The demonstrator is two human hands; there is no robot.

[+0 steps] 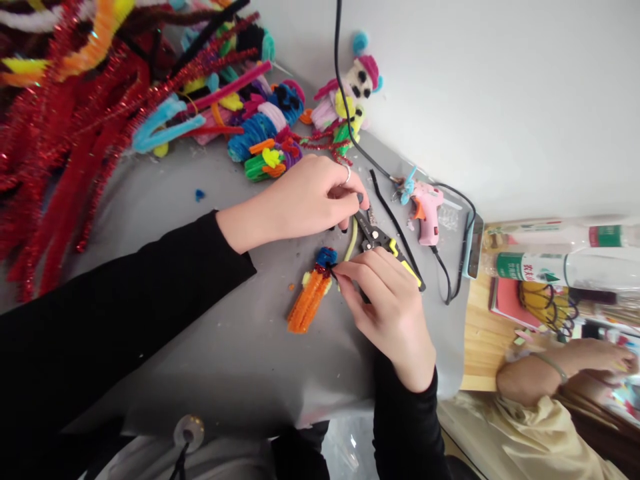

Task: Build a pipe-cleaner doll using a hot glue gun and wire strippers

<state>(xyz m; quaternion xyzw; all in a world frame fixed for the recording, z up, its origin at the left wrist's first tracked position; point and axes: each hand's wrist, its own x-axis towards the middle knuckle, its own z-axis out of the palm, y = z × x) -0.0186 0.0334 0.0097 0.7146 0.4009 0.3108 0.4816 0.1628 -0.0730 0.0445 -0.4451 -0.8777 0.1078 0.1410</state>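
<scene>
Orange pipe-cleaner figure [309, 303] with blue top: laid on the grey worktop [240, 353], just beside the right hand [387, 303]. Of that hand, thumb and forefinger are brought together at the blue top; whether anything is pinched cannot be told. Left hand [315, 197]: fingers curled by the tip of the pliers [371, 231]; grasp cannot be told. Pink glue gun [429, 212]: placed beyond. Red pipe cleaners [75, 220]: heaped at left.
</scene>
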